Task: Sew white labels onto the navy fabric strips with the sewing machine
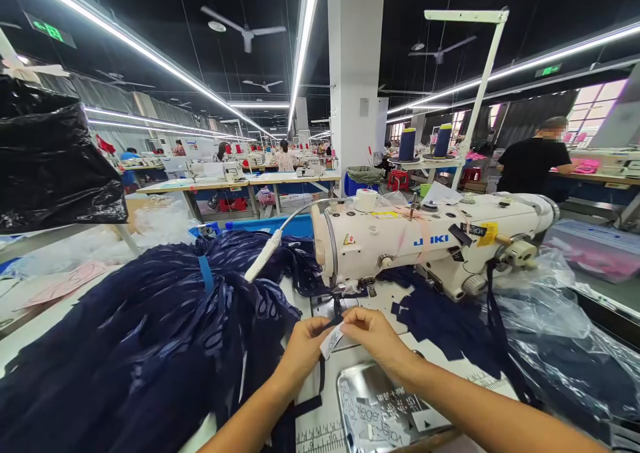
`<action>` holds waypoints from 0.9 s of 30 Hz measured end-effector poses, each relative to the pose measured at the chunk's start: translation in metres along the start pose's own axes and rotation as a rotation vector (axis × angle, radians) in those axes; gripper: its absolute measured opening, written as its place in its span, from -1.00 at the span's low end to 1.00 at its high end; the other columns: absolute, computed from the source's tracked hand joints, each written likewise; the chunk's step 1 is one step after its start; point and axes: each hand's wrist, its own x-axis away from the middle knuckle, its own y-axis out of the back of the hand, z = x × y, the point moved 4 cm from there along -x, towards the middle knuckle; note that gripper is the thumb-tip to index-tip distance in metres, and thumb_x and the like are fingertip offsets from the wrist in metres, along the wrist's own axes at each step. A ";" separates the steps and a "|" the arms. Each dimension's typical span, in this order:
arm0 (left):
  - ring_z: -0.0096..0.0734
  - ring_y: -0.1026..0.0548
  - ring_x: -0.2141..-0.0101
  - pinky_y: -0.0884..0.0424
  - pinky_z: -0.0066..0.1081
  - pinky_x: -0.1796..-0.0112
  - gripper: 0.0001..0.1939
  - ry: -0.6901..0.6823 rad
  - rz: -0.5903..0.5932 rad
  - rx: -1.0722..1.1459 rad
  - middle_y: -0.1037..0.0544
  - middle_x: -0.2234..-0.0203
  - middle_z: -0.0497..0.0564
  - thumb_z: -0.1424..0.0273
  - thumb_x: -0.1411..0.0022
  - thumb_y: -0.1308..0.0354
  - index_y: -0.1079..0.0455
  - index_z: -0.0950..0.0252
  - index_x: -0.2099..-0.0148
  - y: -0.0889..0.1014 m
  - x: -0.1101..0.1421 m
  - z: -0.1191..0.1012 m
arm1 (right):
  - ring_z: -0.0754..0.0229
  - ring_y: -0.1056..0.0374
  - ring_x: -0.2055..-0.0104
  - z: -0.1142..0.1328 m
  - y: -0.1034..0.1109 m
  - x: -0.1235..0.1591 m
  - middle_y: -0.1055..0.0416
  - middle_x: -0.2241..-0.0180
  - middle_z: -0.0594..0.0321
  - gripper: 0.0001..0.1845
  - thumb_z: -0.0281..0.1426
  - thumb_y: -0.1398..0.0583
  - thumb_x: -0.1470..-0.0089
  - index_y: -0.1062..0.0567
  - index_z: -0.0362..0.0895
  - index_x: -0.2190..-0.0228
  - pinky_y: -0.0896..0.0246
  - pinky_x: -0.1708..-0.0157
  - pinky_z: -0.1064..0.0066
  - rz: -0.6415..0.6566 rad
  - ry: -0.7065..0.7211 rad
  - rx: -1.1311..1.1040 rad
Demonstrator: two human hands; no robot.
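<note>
In front of the sewing machine [390,240] both hands meet close under its needle area. My left hand [301,352] is closed in a pinch on a narrow navy fabric strip [334,321]. Its fingertips sit beside a small white label [331,342] with dark lettering. My right hand [376,341] pinches the label's upper end against the strip. Part of the strip hangs down below the left hand. Under the right forearm lies a shiny metal tray [350,376] with several loose printed labels [383,430] on it.
A large heap of navy fabric pieces [135,326], tied with a blue band, fills the left side. More navy fabric [435,313] and clear plastic bags [545,306] lie right. A flexible lamp [264,256] reaches over the heap. Another person [535,156] stands at back right.
</note>
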 end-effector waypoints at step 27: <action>-0.50 -0.23 0.57 -0.13 -0.51 0.50 -0.64 -0.020 0.051 -0.091 -0.36 0.65 -0.06 0.14 0.19 -0.27 -0.45 0.38 0.49 0.007 0.004 -0.007 | 0.25 -0.17 0.39 -0.006 -0.006 -0.003 -0.29 0.49 0.32 -0.75 -0.25 -0.27 0.29 -0.35 -0.14 0.66 -0.05 0.27 0.38 -0.011 -0.026 -0.064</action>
